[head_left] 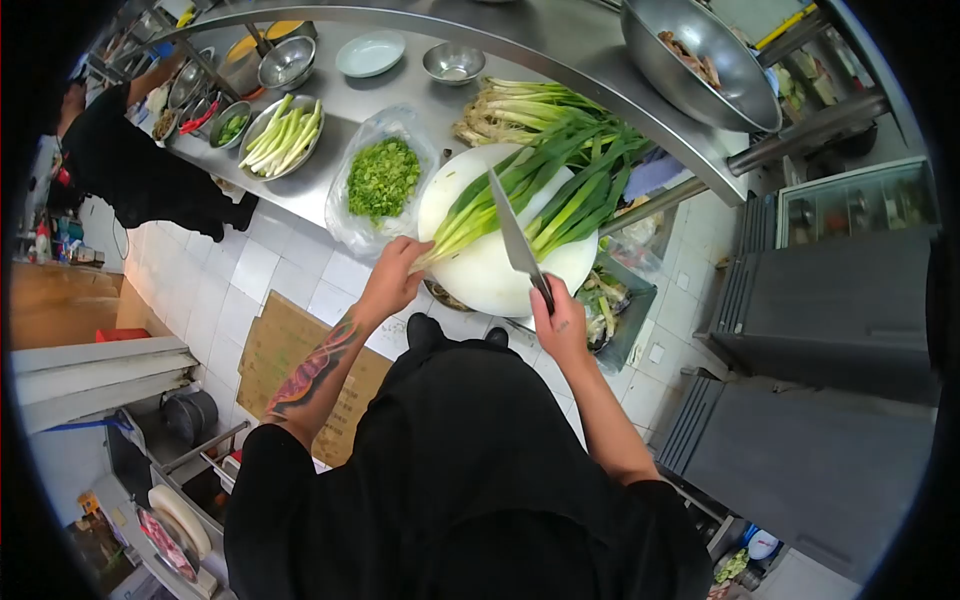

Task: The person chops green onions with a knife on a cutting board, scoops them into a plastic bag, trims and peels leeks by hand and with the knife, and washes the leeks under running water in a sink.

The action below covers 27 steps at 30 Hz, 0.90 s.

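Note:
My left hand [398,268] is closed on the pale ends of a bunch of leeks [462,226] at the left edge of a round white cutting board [480,285]. In my right hand [562,325] is the dark handle of a kitchen knife [514,238]. Its blade points away from me, over the leeks. More long green leaves [580,205] lie on the board's right side. Left of the board, chopped greens [383,178] fill a clear plastic bag [345,215]. Untrimmed stalks with roots [500,110] lie beyond the board.
A metal bowl of pale stalks [283,140], a white plate [370,54] and a small metal bowl [453,63] stand on the steel counter. A large pan [700,65] sits on the shelf above. Below the board's right is a bin of scraps [625,310]. Another person [135,165] stands at left.

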### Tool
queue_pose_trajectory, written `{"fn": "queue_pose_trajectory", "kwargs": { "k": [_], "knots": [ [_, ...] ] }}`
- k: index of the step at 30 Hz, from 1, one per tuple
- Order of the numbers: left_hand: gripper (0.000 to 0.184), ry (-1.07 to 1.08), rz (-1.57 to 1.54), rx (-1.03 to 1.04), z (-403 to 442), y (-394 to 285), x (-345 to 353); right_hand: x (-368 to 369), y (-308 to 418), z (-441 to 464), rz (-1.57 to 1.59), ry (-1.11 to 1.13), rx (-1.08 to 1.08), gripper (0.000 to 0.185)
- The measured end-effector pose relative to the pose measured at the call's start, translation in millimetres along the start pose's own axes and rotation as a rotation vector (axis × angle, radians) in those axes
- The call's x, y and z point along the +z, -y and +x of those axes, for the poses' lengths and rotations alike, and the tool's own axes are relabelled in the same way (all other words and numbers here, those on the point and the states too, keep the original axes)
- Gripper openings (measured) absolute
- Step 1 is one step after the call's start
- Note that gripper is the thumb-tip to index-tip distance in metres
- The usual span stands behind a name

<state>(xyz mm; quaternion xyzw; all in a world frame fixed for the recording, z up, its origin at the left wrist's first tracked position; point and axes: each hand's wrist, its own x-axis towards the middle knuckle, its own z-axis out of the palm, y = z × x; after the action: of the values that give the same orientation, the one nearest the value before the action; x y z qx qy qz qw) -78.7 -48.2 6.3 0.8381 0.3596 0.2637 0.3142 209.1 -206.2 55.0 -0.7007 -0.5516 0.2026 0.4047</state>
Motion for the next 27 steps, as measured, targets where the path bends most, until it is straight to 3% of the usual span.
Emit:
{"fn": "queue_pose_trajectory", "kwargs": {
  "k": [2, 6, 12, 15, 17, 19, 22, 24, 25, 27],
  "knots": [
    [0.057, -0.014, 0.015, -0.011, -5.9, 1.9, 1.0, 16.7, 14.7, 31.6, -0.023, 0.042, -0.18, 0.025],
    [0.058, -0.065, 0.101, -0.013, -6.2, -1.5, 6.6, 40.2, 29.0, 74.4, -0.341, 0.304, -0.166, 0.025],
    [0.059, -0.09, 0.076, -0.085, -8.4, -7.9, 8.1, 15.0, 97.7, 94.3, -0.201, 0.232, -0.191, 0.025],
    [0.058, -0.072, 0.121, -0.122, -7.5, -10.0, 7.9, 30.5, 88.8, 94.9, -0.171, 0.2, -0.14, 0.026],
    [0.057, -0.078, 0.117, -0.139, -8.5, -15.3, 6.3, 57.8, 51.8, 101.7, -0.591, 0.541, -0.049, 0.029],
    [0.055, -0.078, 0.112, -0.147, -7.8, -13.7, 7.2, 55.9, 56.1, 111.3, -0.577, 0.572, -0.029, 0.031],
    [0.052, -0.083, -0.065, -0.125, -22.3, 12.9, 9.3, 47.1, 58.2, 108.2, -0.536, 0.576, -0.076, 0.031],
    [0.052, -0.043, -0.703, -0.374, -49.3, 28.6, 7.3, 19.0, 69.0, 87.8, -0.515, 0.638, -0.011, 0.028],
    [0.052, -0.034, -0.702, -0.375, -59.5, 28.5, 0.6, 8.5, 63.5, 72.0, -0.511, 0.636, -0.003, 0.028],
    [0.05, -0.048, -0.765, -0.522, -74.0, 22.0, -14.8, -9.4, 50.9, 41.2, -0.217, 0.509, 0.059, 0.029]
  ]
}}
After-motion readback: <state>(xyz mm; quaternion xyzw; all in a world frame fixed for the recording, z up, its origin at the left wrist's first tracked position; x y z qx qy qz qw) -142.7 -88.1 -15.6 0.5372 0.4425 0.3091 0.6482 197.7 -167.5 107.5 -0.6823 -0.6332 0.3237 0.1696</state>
